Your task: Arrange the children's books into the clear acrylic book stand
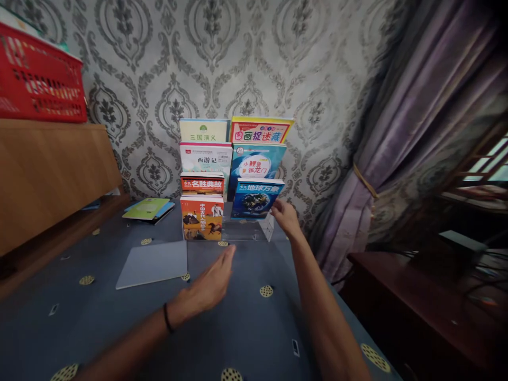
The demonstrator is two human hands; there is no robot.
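Note:
A clear stepped rack [246, 230] holds children's books in two columns. My right hand [283, 216] is closed at the lower right edge of a blue book with a globe on its cover [255, 200]; its fingertips are partly hidden. Over the cloth in front of the rack, my left hand [210, 280] is held flat with its fingers stretched out, touching no book. An orange book [202, 218] stands at the front left of the rack, with a red-topped book [202, 183] behind it. Farther up are a teal book [257, 160] and several others.
A grey-blue flat book or board [154, 263] lies left of the rack. Green and blue booklets [148, 208] are behind it. At left stands a wooden cabinet [55, 174] with a red basket [42, 74] on top. A purple curtain [381, 137] and dark red table [405, 296] are at right.

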